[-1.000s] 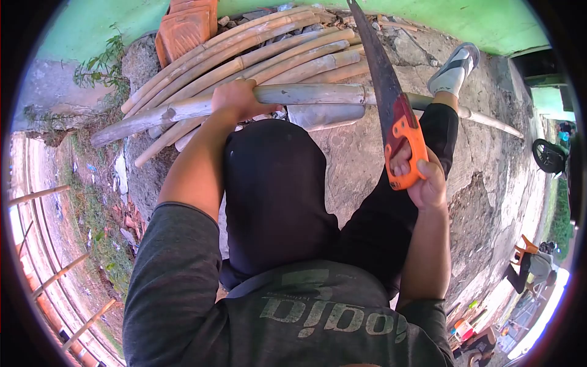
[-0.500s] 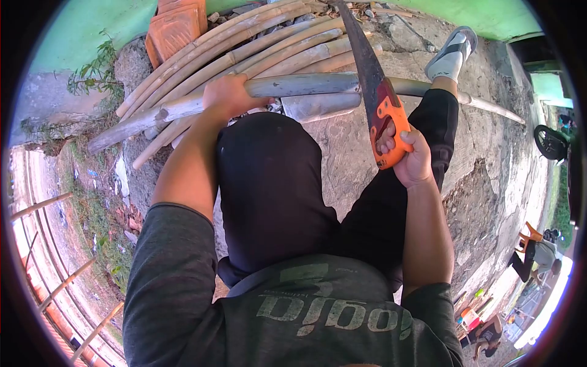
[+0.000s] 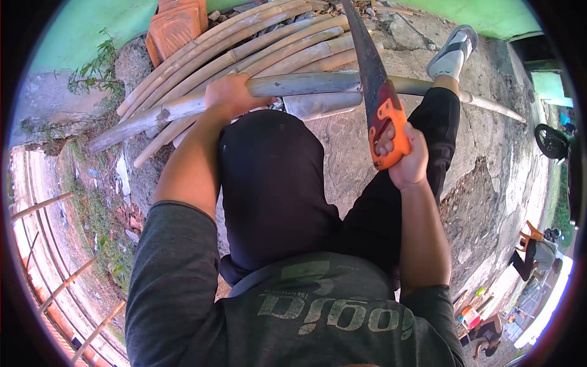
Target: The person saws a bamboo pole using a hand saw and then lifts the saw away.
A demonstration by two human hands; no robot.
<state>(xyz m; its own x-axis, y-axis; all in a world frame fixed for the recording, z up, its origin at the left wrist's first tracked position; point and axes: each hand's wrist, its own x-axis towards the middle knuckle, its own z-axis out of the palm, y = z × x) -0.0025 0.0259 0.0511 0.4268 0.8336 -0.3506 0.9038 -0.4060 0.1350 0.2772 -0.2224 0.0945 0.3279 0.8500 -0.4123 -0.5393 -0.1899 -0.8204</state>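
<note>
A long grey-green bamboo pole [image 3: 306, 84] lies crosswise in front of my knees. My left hand [image 3: 231, 96] is closed around it, left of the middle, beside my bent knee. My right hand [image 3: 406, 156] grips the orange handle of a handsaw [image 3: 374, 70]. The dark blade crosses the pole right of my left hand and points away from me. Whether its teeth have cut into the bamboo cannot be made out. A short pale grey cylindrical piece [image 3: 324, 106] lies just under the pole, near the blade.
Several bamboo poles [image 3: 244, 52] lie in a pile beyond the held one. An orange-brown slab stack [image 3: 175, 30] leans at the green wall [image 3: 92, 30]. My sandalled foot [image 3: 454, 52] is near the pole's right part. Two people [image 3: 538, 257] are at far right.
The saw and my right hand have shifted slightly toward my body. My left hand stays on the bamboo pole, which has barely moved.
</note>
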